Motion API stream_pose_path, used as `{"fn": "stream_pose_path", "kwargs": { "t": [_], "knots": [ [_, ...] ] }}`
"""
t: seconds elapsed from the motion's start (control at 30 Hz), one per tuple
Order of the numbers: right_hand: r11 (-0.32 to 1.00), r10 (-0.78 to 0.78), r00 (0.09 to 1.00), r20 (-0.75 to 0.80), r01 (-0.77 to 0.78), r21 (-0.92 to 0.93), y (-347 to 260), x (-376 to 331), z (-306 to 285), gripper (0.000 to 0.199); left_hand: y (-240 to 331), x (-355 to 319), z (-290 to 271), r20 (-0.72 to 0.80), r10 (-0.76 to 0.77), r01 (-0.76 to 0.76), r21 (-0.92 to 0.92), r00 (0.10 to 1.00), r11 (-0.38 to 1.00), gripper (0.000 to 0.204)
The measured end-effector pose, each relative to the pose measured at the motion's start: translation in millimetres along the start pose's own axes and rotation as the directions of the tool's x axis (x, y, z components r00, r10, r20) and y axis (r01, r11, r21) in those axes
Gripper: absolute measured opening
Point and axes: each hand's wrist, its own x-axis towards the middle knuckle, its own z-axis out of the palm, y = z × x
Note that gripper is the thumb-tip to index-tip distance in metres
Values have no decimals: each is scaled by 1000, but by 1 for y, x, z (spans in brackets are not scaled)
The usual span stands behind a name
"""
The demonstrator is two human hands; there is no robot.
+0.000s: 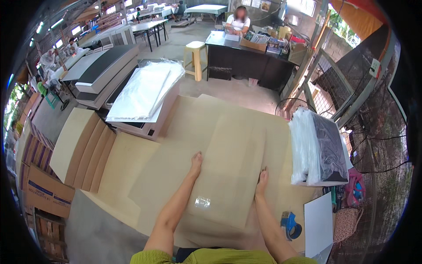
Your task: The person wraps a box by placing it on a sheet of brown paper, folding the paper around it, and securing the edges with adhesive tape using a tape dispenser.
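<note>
A long, flat brown cardboard box (233, 171) lies lengthwise in front of me, with a shiny patch of clear tape near its near-left corner. My left hand (196, 163) is closed at its left edge, fingers curled. At the opposite edge my right hand (262, 180) grips the side, its fingers partly hidden by the box. Beneath the box spreads a larger cardboard sheet (154, 185) on a pale tabletop (127, 163). A blue tape dispenser (290, 225) sits beside my right forearm.
Folded cardboard stands at left (83, 149). Plastic-wrapped white sheets (140, 92) top a stack at the far left; another plastic-wrapped stack (314, 145) stands at right. Near it lies a white board (318, 224). Beyond are a yellow stool (194, 59) and a person (238, 24) at a dark desk (246, 66).
</note>
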Motion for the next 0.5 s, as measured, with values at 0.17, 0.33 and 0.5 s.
{"fn": "stream_pose_path", "kwargs": {
  "t": [0.17,0.33,0.5],
  "knots": [
    [934,334,916,223,-353,50,0,4,-45,71,16,-41,6,136,-400,365,221,907,904,87],
    [764,459,797,391,-580,285,-86,-28,-61,72,130,-112,7,175,-466,440,170,867,882,92],
    [996,-16,990,143,3,88,-133,-34,-89,84,231,-161,7,123,80,-95,122,989,988,93]
  ]
}}
